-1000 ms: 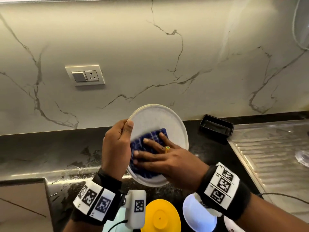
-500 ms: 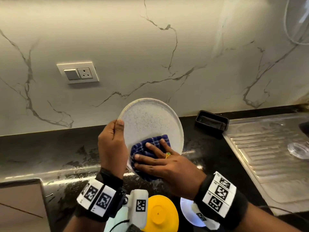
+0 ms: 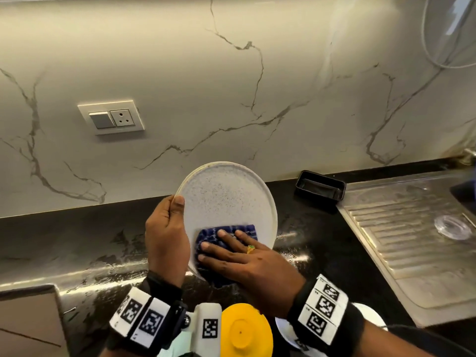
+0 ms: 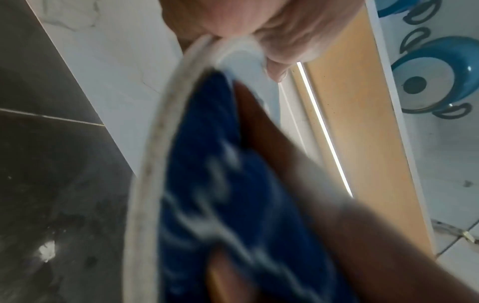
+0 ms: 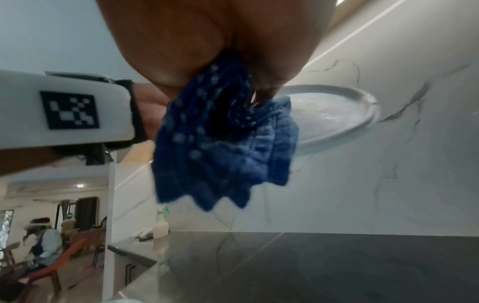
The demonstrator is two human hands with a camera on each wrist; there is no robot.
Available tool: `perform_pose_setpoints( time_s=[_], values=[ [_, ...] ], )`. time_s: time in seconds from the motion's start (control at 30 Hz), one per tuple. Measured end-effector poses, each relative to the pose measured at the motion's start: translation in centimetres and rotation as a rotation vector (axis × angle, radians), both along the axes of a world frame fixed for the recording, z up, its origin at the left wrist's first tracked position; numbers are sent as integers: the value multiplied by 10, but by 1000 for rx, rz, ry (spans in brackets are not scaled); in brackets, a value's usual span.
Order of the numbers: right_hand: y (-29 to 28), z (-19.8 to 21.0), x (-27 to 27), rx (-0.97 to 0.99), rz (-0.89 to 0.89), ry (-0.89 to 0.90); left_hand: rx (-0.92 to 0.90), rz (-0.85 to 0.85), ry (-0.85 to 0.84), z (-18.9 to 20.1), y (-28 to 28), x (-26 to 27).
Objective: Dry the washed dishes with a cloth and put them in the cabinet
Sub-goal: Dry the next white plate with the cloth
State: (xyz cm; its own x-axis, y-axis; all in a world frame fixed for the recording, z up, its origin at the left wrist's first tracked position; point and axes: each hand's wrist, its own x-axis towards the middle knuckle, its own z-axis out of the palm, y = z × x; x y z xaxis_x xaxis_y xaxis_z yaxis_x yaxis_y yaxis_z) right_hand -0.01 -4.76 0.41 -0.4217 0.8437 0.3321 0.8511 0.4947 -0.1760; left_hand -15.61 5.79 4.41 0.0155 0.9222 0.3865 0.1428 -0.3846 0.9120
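Observation:
A round speckled white plate (image 3: 226,197) (image 4: 155,143) (image 5: 334,114) is held tilted up over the black counter (image 3: 77,240). My left hand (image 3: 175,210) (image 4: 246,20) grips its left rim, thumb on the face, fingers behind. A dark blue patterned cloth (image 3: 206,234) (image 4: 220,184) (image 5: 220,143) lies on the plate's lower part. My right hand (image 3: 226,243) (image 5: 207,41) presses it there with flat, spread fingers. In the right wrist view a fold of the cloth is pinched between thumb and palm and hangs below the hand.
A yellow round dish (image 3: 244,331) and a white dish (image 3: 371,315) sit at the counter's near edge. A black tray (image 3: 320,189) stands by the wall. The steel drainboard (image 3: 412,253) on the right carries a clear glass piece (image 3: 452,226). The counter looks wet.
My right hand has slid the cloth from the plate's middle down to its lower edge. The left hand keeps its grip on the rim.

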Motion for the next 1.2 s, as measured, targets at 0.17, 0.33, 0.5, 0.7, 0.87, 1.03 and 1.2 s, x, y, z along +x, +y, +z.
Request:
perform_pose_setpoints(
  time_s=[0.17, 0.33, 0.5, 0.7, 0.87, 1.03, 1.2],
  values=[
    [7, -5, 43, -89, -157, 293, 29, 15, 43, 1, -9, -1],
    [41, 26, 36, -92, -346, 639, 102, 11, 124, 2, -10, 2],
    [49, 58, 0, -46, -99, 393, 112, -7, 149, 13, -14, 2],
    [48, 59, 19, -23, -288, 531, 233, 122, 209, 21, -20, -1],
    [28, 48, 18, -187, -620, 695, 228, 185, 136, 19, -15, -2],
    [16, 43, 10, -329, -626, 869, 182, 150, 126, 10, -11, -4],
    [48, 60, 20, -154, -511, 823, 222, 46, 191, 12, -16, 5]
  ],
)
